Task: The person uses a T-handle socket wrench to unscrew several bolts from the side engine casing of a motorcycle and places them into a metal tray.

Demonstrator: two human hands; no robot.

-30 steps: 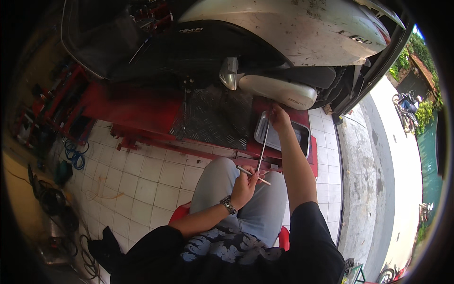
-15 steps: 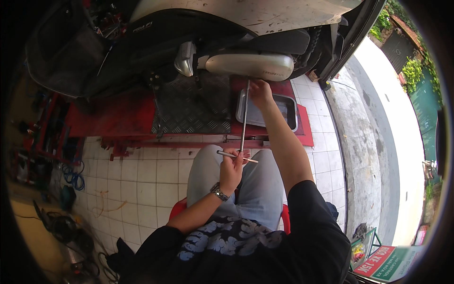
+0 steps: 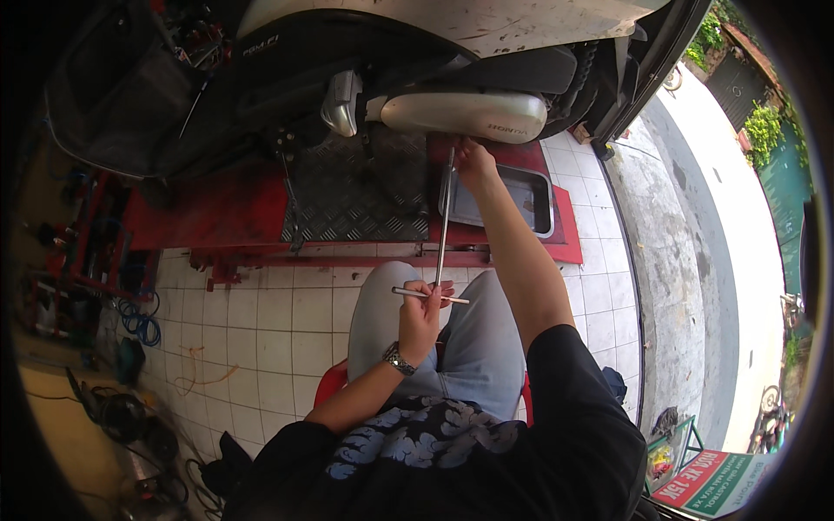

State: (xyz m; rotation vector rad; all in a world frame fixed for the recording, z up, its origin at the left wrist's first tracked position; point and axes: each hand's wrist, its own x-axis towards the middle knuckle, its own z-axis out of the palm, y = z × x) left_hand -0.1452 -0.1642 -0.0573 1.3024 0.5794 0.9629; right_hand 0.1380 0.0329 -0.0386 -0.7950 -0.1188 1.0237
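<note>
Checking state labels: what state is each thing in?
Long silver T-shaped metal tool: held, pointing away.
Bare left hand: closed around its crossbar.
Bare right hand: at tool's far end, grip unclear.
Grey rectangular metal tray: open-topped, contents unclear.
Thin blue hose: coiled.
Silver link wristwatch: fastened.

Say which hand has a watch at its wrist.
The left hand, holding the metal crossbar; the right hand, near the silver cover, wears none.

smooth, glossy metal t-handle tool [image 3: 444,217]
</note>
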